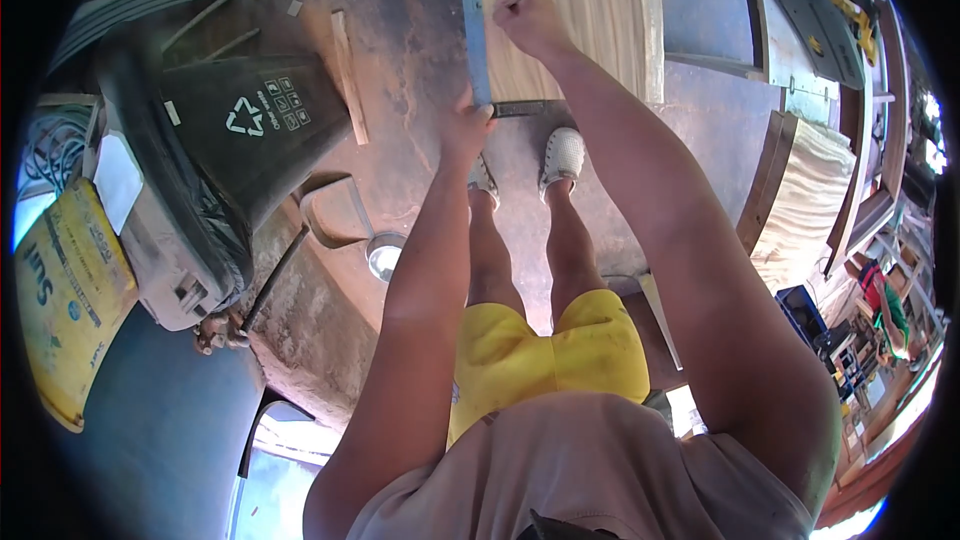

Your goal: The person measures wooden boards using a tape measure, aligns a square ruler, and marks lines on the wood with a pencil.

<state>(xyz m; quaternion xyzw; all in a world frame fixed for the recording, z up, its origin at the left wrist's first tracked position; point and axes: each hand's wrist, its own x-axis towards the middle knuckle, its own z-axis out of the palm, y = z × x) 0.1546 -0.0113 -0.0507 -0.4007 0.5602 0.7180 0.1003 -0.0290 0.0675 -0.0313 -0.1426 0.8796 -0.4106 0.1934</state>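
Note:
A light wooden board (590, 30) with streaky grain lies in front of me at the top of the head view. Along its left edge runs the blue blade of a try square (474, 35); the dark stock lies against the near edge. My left hand (466, 128) is closed around the corner where blade and stock meet. Over the board, just right of the blade, my right hand (532, 22) is closed with its fingers pinched. A small dark bit shows at the fingertips, too unclear to name.
At left stands a black waste bin (255, 120) with a recycling mark, near a yellow sack (75, 300). A thin wood strip (349, 75) and a dustpan (335, 210) lie on the floor. Another wooden slab (805, 205) is at right. Someone in red and green (885, 305) is far right.

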